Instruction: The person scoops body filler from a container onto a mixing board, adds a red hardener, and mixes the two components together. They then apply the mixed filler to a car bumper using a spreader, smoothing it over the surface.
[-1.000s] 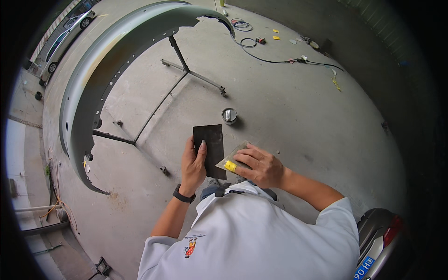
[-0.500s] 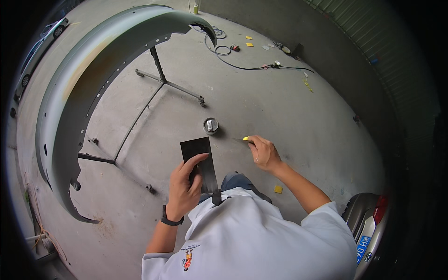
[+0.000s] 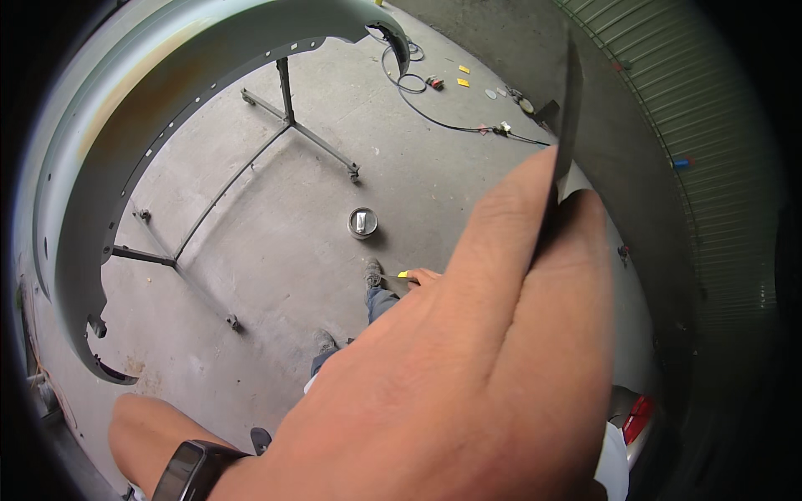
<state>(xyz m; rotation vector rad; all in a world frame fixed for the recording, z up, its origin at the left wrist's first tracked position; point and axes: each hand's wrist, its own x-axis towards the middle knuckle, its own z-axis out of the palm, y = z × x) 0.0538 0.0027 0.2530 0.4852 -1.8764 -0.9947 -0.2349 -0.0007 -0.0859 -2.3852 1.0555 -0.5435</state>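
Close up and filling much of the view is my left hand, raised with a dark watch on its wrist. A thin black flat plate, seen almost edge-on, is pinched between its fingers. Mostly hidden behind it, my right hand grips a scraper with a metal blade and a bit of yellow at its top edge. On the floor ahead stands a round tin with a silver item on its top. A grey curved car fender, with brownish-yellow patches, arches at the left.
The fender's wheeled metal stand spreads its legs over the concrete floor. A black hose with fittings and yellow pads lie at the far wall. A car's red tail light shows at lower right.
My left hand has come up close to the camera, turning the plate from face-on to edge-on. The right hand is now lower and further left, mostly covered. The view has shifted.
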